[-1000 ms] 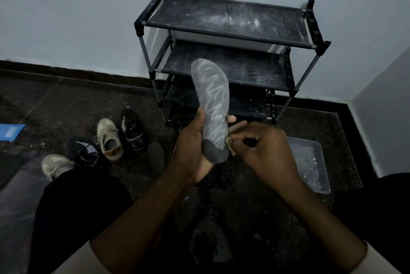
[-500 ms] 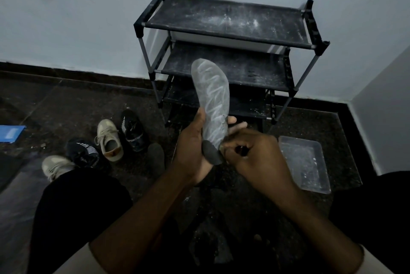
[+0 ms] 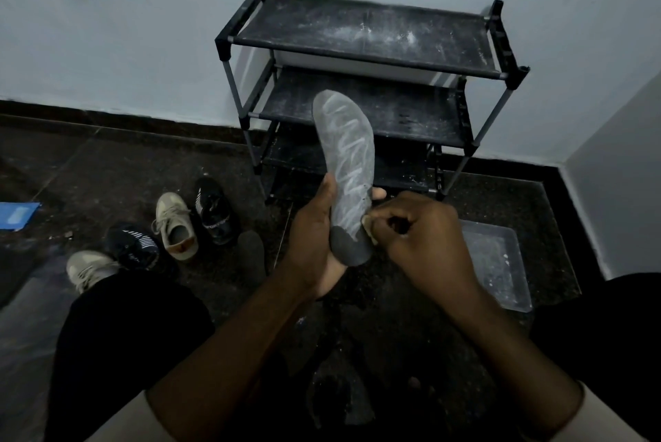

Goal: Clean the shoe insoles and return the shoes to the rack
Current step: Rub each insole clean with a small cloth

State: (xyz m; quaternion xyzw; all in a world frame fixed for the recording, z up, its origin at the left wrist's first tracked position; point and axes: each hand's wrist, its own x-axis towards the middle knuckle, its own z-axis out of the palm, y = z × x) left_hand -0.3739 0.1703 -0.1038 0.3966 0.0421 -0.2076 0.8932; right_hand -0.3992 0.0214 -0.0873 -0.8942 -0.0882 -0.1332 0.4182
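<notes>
Shoes (image 3: pixel 177 227) left, tray (image 3: pixel 515 300) right — rack (image 3: pixel 357 34) behind

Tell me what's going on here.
A person faces a black shoe rack. The left hand grips a grey insole upright by its heel end. The right hand pinches a small pale pad against the insole's lower edge. White streaks cover the insole. Four shoes and another insole lie on the floor to the left, and a clear tray to the right.
</notes>
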